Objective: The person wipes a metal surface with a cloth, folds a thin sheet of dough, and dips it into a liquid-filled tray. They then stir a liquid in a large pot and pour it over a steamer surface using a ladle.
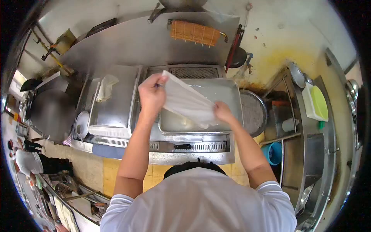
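A thin white cloth [187,96] is stretched slantwise between my two hands, over a wide metal tray [239,92] of cloudy pale liquid. My left hand [152,96] is closed on its upper left corner and wears a ring. Lower down on the right, my right hand [223,111] grips the cloth's other side. The cloth's lower part hangs close over the liquid. Below the tray, on the steel counter, lies a knife with a black handle [182,146].
To the left stands a second metal tray [112,116] with a crumpled white cloth [106,88]. A round metal pan [253,113] sits right of the liquid tray. A bamboo mat [195,33] hangs behind. A blue bucket [273,153] stands lower right. Another person [31,162] is far left.
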`<state>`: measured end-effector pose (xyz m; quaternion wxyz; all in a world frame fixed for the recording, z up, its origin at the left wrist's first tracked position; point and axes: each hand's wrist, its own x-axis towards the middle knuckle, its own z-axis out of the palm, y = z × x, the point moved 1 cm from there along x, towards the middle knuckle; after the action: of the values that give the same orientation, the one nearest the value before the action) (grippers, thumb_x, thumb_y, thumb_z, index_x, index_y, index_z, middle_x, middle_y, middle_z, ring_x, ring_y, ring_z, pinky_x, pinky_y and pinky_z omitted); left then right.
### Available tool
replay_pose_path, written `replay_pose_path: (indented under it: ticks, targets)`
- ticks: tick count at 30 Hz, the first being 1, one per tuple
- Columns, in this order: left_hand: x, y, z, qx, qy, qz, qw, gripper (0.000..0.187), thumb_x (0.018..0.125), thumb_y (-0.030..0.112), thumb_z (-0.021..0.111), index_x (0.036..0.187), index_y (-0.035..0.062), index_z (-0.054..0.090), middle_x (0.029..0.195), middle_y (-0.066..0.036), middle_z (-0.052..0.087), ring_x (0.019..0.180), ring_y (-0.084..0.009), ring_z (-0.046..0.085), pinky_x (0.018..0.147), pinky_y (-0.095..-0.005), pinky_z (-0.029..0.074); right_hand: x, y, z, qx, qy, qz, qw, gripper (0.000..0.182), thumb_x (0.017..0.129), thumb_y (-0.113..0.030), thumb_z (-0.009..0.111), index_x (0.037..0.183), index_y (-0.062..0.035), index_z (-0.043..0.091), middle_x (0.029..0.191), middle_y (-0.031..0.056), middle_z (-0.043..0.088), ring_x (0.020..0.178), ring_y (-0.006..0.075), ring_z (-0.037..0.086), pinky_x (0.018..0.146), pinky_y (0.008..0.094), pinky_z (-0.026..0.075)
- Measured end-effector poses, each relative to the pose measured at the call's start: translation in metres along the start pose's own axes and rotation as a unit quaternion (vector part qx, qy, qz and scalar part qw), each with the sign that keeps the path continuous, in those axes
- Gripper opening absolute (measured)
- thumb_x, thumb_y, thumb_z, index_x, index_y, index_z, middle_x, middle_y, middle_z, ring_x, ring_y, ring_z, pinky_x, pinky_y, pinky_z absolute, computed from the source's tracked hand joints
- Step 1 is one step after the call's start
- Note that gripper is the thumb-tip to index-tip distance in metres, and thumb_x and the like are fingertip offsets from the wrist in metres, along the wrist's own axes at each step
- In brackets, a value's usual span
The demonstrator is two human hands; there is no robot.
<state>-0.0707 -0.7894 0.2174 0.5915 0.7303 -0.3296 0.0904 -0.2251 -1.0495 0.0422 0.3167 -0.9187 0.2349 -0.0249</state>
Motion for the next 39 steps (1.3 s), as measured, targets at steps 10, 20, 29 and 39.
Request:
replay_pose_path:
  ticks: [10,20,29,39]
  targets:
    - [-0.033,0.002,0.036,0.084,-0.031,0.095,0.991,0.029,0.08,-0.004,0.065,0.103,0.0094,0.077,0.099,-0.014,0.076,0.094,-0.0261,0.074,0.083,-0.0369,0.058,-0.025,-0.134,-0.008,0.193,-0.042,-0.06,0.978,0.03,0.085,-0.012,0.062,0.107,0.0045,0.071,0.092,0.0197,0.073,0.095,0.029,0.071,0.082,0.0409,0.054]
    - [-0.051,-0.02,0.041,0.047,-0.082,0.04,0.995,0.026,0.079,-0.003,0.064,0.102,0.0014,0.075,0.099,-0.013,0.076,0.092,-0.0201,0.073,0.085,-0.0333,0.057,-0.028,-0.101,-0.003,0.268,0.103,-0.16,0.944,0.026,0.089,-0.02,0.058,0.088,0.0036,0.07,0.08,0.0259,0.068,0.078,0.0384,0.068,0.073,0.0457,0.052]
    - [-0.027,-0.03,-0.023,-0.001,0.024,-0.019,1.0,0.02,0.085,-0.001,0.064,0.101,0.0017,0.075,0.101,-0.016,0.075,0.094,-0.0258,0.073,0.083,-0.0366,0.057,-0.036,0.006,0.021,0.029,-0.056,-0.025,0.998,0.027,0.084,-0.013,0.057,0.1,0.0012,0.073,0.091,0.0255,0.072,0.087,0.0344,0.072,0.08,0.0431,0.055]
    - [-0.041,-0.002,-0.036,-0.078,0.032,-0.098,0.992,0.019,0.086,0.001,0.064,0.1,0.0041,0.077,0.095,-0.016,0.076,0.091,-0.0235,0.074,0.08,-0.0347,0.058,-0.042,-0.016,0.026,-0.067,-0.087,0.017,0.994,0.024,0.089,-0.008,0.053,0.101,0.0027,0.071,0.094,0.0158,0.075,0.092,0.0263,0.072,0.086,0.0356,0.054]
